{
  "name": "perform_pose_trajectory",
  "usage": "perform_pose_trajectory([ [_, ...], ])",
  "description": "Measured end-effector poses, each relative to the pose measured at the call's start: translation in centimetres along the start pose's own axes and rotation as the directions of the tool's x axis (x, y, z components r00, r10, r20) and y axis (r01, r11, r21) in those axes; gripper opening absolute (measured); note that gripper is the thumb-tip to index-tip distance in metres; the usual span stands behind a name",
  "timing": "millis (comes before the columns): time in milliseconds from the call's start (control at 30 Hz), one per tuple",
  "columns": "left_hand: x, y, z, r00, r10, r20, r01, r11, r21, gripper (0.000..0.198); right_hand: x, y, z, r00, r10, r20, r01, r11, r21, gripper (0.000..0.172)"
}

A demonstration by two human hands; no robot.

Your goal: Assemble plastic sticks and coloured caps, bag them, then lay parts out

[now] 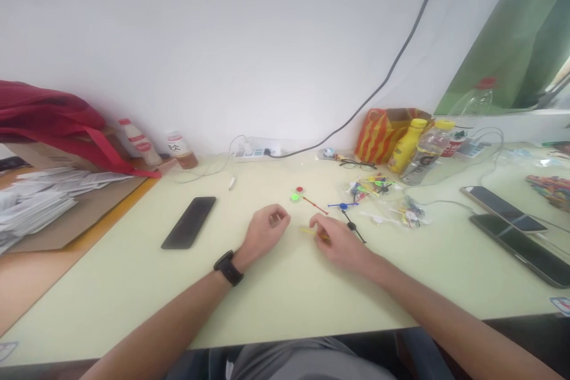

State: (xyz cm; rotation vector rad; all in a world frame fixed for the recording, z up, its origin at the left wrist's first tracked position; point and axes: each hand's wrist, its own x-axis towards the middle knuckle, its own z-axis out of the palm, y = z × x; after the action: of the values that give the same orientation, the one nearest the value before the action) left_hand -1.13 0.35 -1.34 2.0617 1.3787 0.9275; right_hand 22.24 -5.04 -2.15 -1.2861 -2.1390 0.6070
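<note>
My right hand (342,242) is closed on a thin yellow plastic stick piece (306,230), whose end points left toward my other hand. My left hand (266,229) rests on the table with its fingers curled and thumb near the forefinger; what it holds, if anything, I cannot make out. Just beyond the hands lie a red round piece (300,189), a green round piece (294,197) and an orange-red stick piece (315,205). A blue stick piece (342,206) with a round middle lies past my right hand. Beside that hand is a similar black stick piece (351,226), partly covered by it.
Clear bags of coloured pieces (371,187) lie to the right. A black phone (189,222) is at left, two more phones (503,208) at right. Bottles (407,145), a striped bag (371,133), glasses (357,164) and a power strip (256,151) line the wall.
</note>
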Motion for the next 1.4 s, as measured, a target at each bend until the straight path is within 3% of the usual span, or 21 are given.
perform_pose_trajectory([
  [67, 0.0, -0.5, 0.2, 0.995, 0.097, 0.001, -0.097, 0.992, 0.076, 0.018, -0.7, 0.6, -0.6, 1.0, 0.015, -0.004, -0.015, 0.999, -0.032, 0.019],
  [133, 0.0, -1.0, 0.4, 0.981, 0.19, 0.042, -0.194, 0.97, 0.146, 0.037, -1.5, 1.2, -1.2, 0.999, 0.034, -0.014, -0.035, 0.998, -0.06, 0.016],
  [267, -0.1, -1.4, 0.7, 0.958, 0.229, 0.17, -0.269, 0.927, 0.263, 0.061, -2.8, 2.2, -2.1, 0.996, 0.061, -0.062, -0.068, 0.99, -0.121, 0.014],
  [467, 0.3, -1.2, 0.6, 0.924, 0.246, 0.293, -0.334, 0.893, 0.301, 0.065, -4.2, 4.1, -3.5, 0.983, 0.074, -0.17, -0.119, 0.954, -0.275, 0.019],
  [667, 0.4, -1.1, 0.6, 0.91, 0.3, 0.286, -0.372, 0.895, 0.247, 0.062, -4.8, 5.3, -5.1, 0.976, 0.069, -0.205, -0.147, 0.905, -0.398, 0.022],
  [800, 0.3, -0.8, 0.4, 0.902, 0.335, 0.271, -0.399, 0.887, 0.231, 0.058, -3.6, 3.9, -4.3, 0.975, -0.088, -0.202, -0.012, 0.894, -0.448, 0.024],
  [933, 0.2, -0.7, 0.4, 0.912, 0.344, 0.221, -0.39, 0.896, 0.214, 0.053, -1.1, 1.6, -2.3, 0.977, -0.2, -0.068, 0.151, 0.887, -0.437, 0.02],
  [1067, 0.2, -1.0, 0.5, 0.928, 0.346, 0.14, -0.37, 0.903, 0.22, 0.051, 2.2, 0.8, -1.0, 0.98, -0.195, -0.046, 0.15, 0.865, -0.479, 0.021],
  [1200, 0.3, -0.8, 0.4, 0.924, 0.349, 0.155, -0.374, 0.909, 0.184, 0.034, 4.7, 1.2, -0.7, 0.984, -0.178, -0.02, 0.141, 0.835, -0.532, 0.015],
  [1400, 0.0, 0.0, 0.2, 0.957, 0.241, 0.158, -0.254, 0.965, 0.064, 0.014, 5.6, 1.3, -0.9, 0.985, -0.173, -0.015, 0.142, 0.854, -0.501, 0.015],
])
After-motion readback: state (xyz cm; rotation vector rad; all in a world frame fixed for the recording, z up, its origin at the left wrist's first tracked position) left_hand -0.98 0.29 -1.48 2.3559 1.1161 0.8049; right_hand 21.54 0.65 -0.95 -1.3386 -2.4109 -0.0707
